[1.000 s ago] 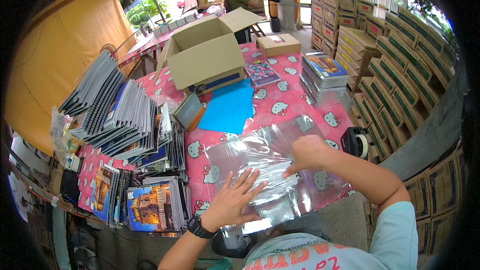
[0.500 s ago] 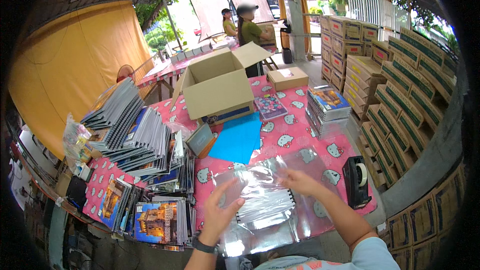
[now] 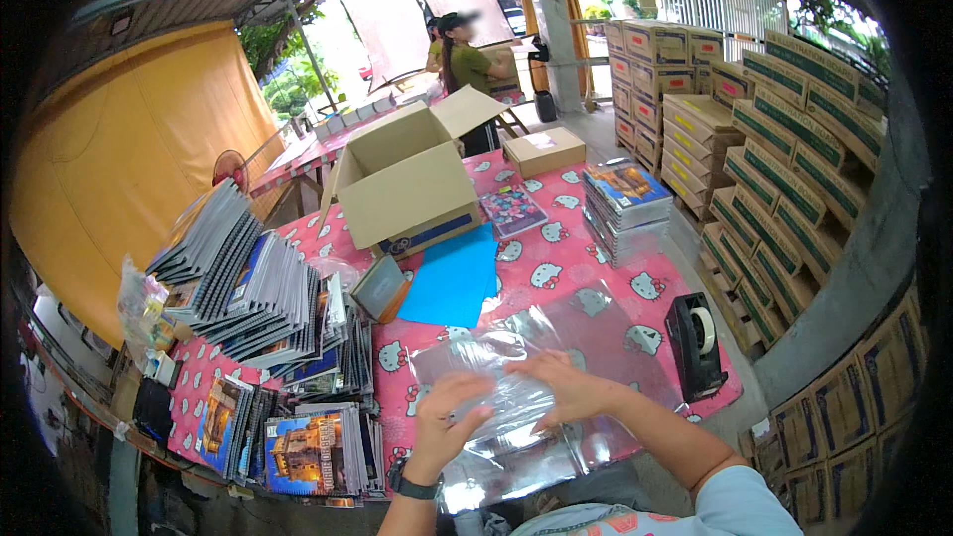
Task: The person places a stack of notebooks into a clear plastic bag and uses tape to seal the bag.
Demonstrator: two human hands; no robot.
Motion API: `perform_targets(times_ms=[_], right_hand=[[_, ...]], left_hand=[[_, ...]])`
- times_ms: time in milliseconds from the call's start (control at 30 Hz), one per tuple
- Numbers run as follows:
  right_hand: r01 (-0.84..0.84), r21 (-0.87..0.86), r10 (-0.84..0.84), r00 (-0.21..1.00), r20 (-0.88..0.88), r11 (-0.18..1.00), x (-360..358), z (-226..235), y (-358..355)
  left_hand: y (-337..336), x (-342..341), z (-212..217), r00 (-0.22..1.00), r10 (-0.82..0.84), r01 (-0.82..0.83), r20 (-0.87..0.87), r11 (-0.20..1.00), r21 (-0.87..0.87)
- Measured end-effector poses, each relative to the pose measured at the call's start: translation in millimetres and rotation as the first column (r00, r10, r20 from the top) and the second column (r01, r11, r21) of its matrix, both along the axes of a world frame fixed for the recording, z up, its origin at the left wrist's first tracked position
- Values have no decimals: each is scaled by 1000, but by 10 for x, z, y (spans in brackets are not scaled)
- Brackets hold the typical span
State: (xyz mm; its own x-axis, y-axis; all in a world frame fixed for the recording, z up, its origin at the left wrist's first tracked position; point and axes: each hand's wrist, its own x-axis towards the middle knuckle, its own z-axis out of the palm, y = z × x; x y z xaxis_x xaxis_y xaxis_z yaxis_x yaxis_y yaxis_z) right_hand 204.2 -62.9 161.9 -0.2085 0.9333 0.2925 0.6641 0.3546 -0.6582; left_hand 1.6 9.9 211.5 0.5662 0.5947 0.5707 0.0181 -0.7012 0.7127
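Clear plastic sheets (image 3: 635,362) lie spread over the near part of the table, shiny and creased. My left hand (image 3: 447,422) is over their left side, thumb apart from the fingers, its fingertips a little blurred. To its right, my right hand (image 3: 571,389) reaches across the plastic with fingers stretched and thumb apart. Between the hands is a whitish, glossy bundle (image 3: 511,415) under the plastic, largely covered by my hands. Whether either hand pinches the film is hard to see.
Piled spiral notebooks (image 3: 308,452) fill the table's left side. An open carton (image 3: 412,203), blue sheets (image 3: 452,283), a patterned notebook (image 3: 513,210), wrapped notebooks (image 3: 625,203) and a black tape dispenser (image 3: 692,347) surround the plastic. Stacked boxes (image 3: 784,189) line the right; people work beyond.
My right hand has moved left and nearer to my left hand, over the bundle. The white spiral-bound pages seen through the plastic earlier are now mostly covered. The whole view has shifted slightly.
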Motion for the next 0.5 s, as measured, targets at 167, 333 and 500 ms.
perform_targets(times_ms=[167,333,500], right_hand=[[-162,169,169,985,-31,972,-7,-65,120],[38,369,-66,996,62,929,-192,9,61],[-66,366,-7,981,195,928,-217,-63,97]], left_hand=[[-31,-136,-235,963,185,-138,-197,963,231],[-80,-183,-424,979,68,-34,-191,984,174],[-131,-106,-242,969,181,-113,-170,931,346]])
